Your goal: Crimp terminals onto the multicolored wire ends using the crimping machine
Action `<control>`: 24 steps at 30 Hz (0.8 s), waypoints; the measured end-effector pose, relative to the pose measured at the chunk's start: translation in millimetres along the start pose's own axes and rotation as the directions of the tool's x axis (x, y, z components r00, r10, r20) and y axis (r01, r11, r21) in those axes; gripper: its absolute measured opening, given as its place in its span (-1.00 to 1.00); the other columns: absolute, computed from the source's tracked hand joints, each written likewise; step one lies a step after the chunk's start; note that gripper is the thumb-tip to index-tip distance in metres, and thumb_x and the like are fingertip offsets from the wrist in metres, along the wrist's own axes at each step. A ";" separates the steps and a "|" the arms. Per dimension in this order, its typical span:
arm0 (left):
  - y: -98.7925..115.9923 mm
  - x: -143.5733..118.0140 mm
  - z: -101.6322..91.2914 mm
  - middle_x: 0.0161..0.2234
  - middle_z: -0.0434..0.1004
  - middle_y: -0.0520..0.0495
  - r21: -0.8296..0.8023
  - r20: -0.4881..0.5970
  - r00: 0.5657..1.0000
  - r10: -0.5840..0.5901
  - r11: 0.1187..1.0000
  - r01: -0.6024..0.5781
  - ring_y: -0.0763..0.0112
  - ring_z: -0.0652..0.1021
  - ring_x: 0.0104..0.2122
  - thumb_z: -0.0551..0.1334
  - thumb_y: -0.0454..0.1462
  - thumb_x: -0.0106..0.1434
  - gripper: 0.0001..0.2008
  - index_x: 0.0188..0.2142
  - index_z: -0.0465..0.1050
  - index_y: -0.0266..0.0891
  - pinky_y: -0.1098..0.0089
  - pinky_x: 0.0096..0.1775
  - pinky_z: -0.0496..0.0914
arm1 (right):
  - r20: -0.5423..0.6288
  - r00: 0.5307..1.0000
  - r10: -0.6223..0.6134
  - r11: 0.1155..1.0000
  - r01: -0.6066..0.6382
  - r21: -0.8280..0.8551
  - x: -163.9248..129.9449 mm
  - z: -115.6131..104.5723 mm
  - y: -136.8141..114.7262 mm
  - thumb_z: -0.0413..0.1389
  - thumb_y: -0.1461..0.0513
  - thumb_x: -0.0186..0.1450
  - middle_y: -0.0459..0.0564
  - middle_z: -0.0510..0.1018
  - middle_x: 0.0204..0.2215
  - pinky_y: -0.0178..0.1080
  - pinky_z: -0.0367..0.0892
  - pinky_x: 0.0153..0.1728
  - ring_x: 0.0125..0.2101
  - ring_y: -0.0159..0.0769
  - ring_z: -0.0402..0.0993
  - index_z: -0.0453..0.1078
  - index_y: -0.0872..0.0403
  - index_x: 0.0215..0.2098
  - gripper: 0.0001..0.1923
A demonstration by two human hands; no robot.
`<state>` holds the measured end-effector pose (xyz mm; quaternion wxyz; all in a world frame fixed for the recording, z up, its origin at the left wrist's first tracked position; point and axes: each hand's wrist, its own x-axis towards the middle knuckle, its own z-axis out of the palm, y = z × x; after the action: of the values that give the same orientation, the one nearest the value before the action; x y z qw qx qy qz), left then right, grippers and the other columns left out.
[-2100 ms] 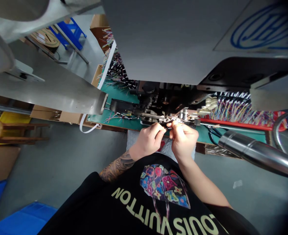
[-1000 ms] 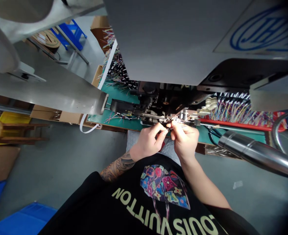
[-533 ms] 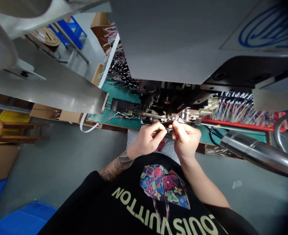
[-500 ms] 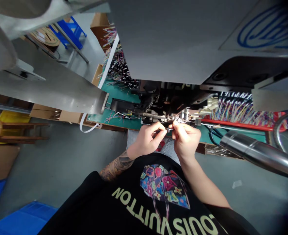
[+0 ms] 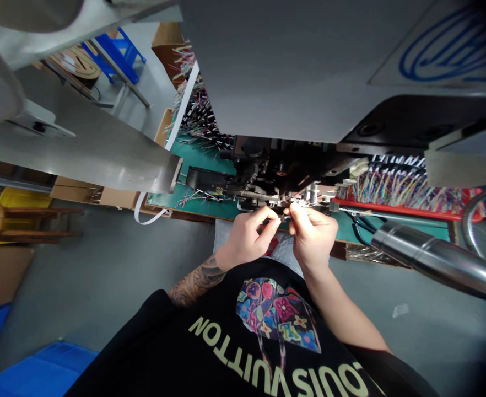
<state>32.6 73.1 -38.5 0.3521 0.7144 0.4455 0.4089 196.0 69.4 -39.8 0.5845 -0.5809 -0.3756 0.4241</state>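
Observation:
My left hand (image 5: 249,236) is closed, thumb and index finger pinched at a small dark piece (image 5: 283,218). On the other side of that piece, my right hand (image 5: 313,234) is also closed, with thumb and forefinger pressed together. The piece is mostly hidden by the fingertips and too small to name. Both hands are close together just in front of the metal working parts (image 5: 304,196) of a machine (image 5: 276,71). My right fingertips are right by these parts; whether they touch cannot be made out.
Bundles of multicoloured wires with stripped ends lie in a red tray (image 5: 412,209) at right and in a heap (image 5: 201,116) behind left. Loose wire bits (image 5: 197,196) lie on the green bench (image 5: 164,199). A metal tube (image 5: 437,256) juts in at right; a wide metal arm (image 5: 114,149) at left.
My right hand has shifted very slightly to the left. The left hand holds its place, and the dark piece between the fingertips shows a little less.

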 end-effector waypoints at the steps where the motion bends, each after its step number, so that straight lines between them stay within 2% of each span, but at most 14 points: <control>1: -0.5 -0.1 -0.4 -0.36 0.67 -0.02 0.026 0.000 1.000 0.008 1.000 -0.008 0.43 0.60 -0.42 0.26 -0.21 0.63 -0.80 -0.18 0.55 -0.20 0.40 -0.34 0.42 | -0.005 1.000 -0.002 1.000 0.002 -0.005 -0.1 -0.5 0.2 0.43 0.01 0.42 -0.12 0.49 -0.67 -0.26 0.30 -0.52 -0.62 -0.39 0.33 0.66 0.03 -0.50 -0.60; 3: -1.1 0.3 -2.8 -0.31 0.71 -0.06 0.065 0.008 1.000 0.022 0.998 -0.023 0.38 0.63 -0.37 0.24 -0.22 0.62 -0.80 -0.18 0.57 -0.20 0.36 -0.29 0.46 | 0.006 1.000 0.014 1.000 -0.014 -0.010 0.2 -3.0 1.9 0.44 -0.01 0.41 -0.12 0.51 -0.66 -0.27 0.27 -0.55 -0.63 -0.38 0.32 0.73 0.04 -0.41 -0.65; 5: -0.6 1.8 -7.4 -0.30 0.71 -0.07 0.050 0.052 0.998 0.023 0.998 -0.025 0.37 0.62 -0.35 0.24 -0.21 0.62 -0.79 -0.18 0.57 -0.20 0.34 -0.25 0.46 | 0.083 0.995 0.052 0.999 -0.053 0.005 1.3 -7.6 4.3 0.45 -0.05 0.41 -0.12 0.52 -0.66 -0.27 0.22 -0.59 -0.65 -0.38 0.30 0.77 0.03 -0.33 -0.66; 7: 1.1 4.2 -13.2 -0.36 0.66 -0.03 -0.044 0.147 0.989 -0.008 0.999 0.015 0.41 0.55 -0.42 0.26 -0.20 0.61 -0.78 -0.22 0.55 -0.20 0.35 -0.29 0.42 | 0.213 0.971 0.105 0.993 -0.116 0.039 2.9 -12.8 5.8 0.46 -0.09 0.39 -0.12 0.52 -0.67 -0.27 0.18 -0.61 -0.68 -0.38 0.28 0.77 0.03 -0.31 -0.63; 9: 3.1 7.2 -18.1 -0.45 0.56 0.02 -0.199 0.268 0.961 -0.071 0.972 0.127 0.46 0.45 -0.48 0.27 -0.17 0.59 -0.72 -0.29 0.49 -0.20 0.36 -0.35 0.35 | 0.312 0.939 0.146 0.980 -0.179 0.082 4.3 -16.9 5.4 0.47 -0.09 0.37 -0.13 0.48 -0.69 -0.29 0.13 -0.64 -0.71 -0.41 0.22 0.76 0.04 -0.33 -0.61; 12: 4.3 11.5 -20.3 -0.52 0.43 0.04 -0.418 0.432 0.884 -0.179 0.828 0.373 0.46 0.39 -0.51 0.25 -0.07 0.59 -0.63 -0.35 0.39 -0.19 0.36 -0.38 0.32 | 0.340 0.926 0.163 0.964 -0.222 0.144 5.0 -19.2 2.7 0.44 -0.10 0.37 -0.14 0.43 -0.74 -0.31 0.05 -0.65 -0.73 -0.44 0.14 0.74 0.07 -0.35 -0.59; 14: 3.8 13.5 -18.8 -0.56 0.33 0.07 -0.487 0.520 0.824 -0.225 0.714 0.503 0.47 0.32 -0.54 0.25 0.01 0.57 -0.58 -0.36 0.36 -0.18 0.35 -0.41 0.29 | 0.332 0.931 0.153 0.969 -0.207 0.135 4.1 -18.6 1.4 0.44 -0.11 0.38 -0.12 0.46 -0.72 -0.31 0.06 -0.65 -0.72 -0.44 0.17 0.73 0.07 -0.37 -0.57; 17: 3.9 15.0 -15.7 -0.59 0.18 0.13 -0.511 0.580 0.773 -0.258 0.624 0.592 0.51 0.19 -0.58 0.26 0.07 0.53 -0.53 -0.39 0.34 -0.17 0.36 -0.47 0.16 | 0.301 0.946 0.119 0.986 -0.148 0.075 1.4 -16.7 2.1 0.45 -0.11 0.39 -0.11 0.48 -0.69 -0.29 0.13 -0.62 -0.68 -0.42 0.23 0.64 0.06 -0.49 -0.51; 20: 7.1 15.2 -13.9 -0.58 0.17 0.13 -0.514 0.558 0.785 -0.270 0.630 0.582 0.52 0.17 -0.56 0.28 0.08 0.54 -0.51 -0.40 0.30 -0.16 0.36 -0.46 0.14 | 0.218 0.974 0.068 0.996 -0.078 0.037 -1.3 -14.8 4.4 0.43 -0.08 0.43 -0.10 0.49 -0.67 -0.27 0.21 -0.57 -0.66 -0.41 0.27 0.58 0.05 -0.54 -0.48; 24: 11.4 13.7 -11.5 -0.54 0.24 0.10 -0.515 0.469 0.843 -0.265 0.693 0.504 0.51 0.24 -0.53 0.30 0.09 0.55 -0.51 -0.37 0.29 -0.16 0.37 -0.43 0.20 | 0.100 0.994 0.052 0.997 -0.056 0.043 -2.3 -11.5 6.5 0.38 -0.04 0.49 -0.06 0.57 -0.60 -0.24 0.28 -0.51 -0.62 -0.38 0.34 0.57 0.04 -0.55 -0.48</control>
<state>29.9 83.3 -20.1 0.7205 0.5081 0.3558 0.3099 205.5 62.9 -46.7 0.5666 -0.5557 -0.3784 0.4764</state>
